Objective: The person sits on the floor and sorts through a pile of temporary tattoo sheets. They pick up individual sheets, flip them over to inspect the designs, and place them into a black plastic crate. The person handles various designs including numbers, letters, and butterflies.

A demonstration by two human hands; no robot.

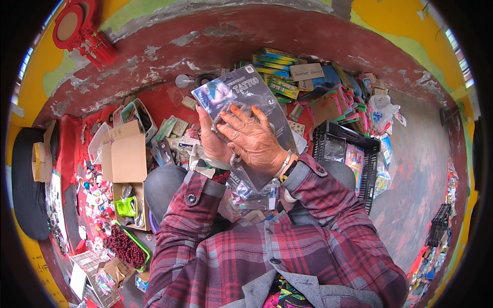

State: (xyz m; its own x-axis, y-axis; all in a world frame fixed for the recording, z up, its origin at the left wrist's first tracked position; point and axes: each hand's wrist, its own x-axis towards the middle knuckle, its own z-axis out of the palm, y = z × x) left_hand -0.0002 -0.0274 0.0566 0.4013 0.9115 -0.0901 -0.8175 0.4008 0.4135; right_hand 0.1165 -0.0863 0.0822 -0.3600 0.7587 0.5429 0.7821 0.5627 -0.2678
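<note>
A dark flat package with a picture panel at its upper left stands tilted above my lap. My left hand grips its left edge, the fingers partly hidden behind it. Across the package's front lies my right hand, fingers spread and pressing a fuzzy greyish-purple rag against the surface. The rag's ends show past the fingers and below the palm; the rest is covered by the hand. Under the package, between my knees, are clear-wrapped packets.
A black plastic crate with flat packages stands by my right knee. At left are an open cardboard box, white baskets and a green-rimmed tray of dark red beads. Stacked boxes and colourful goods lie along the red wall.
</note>
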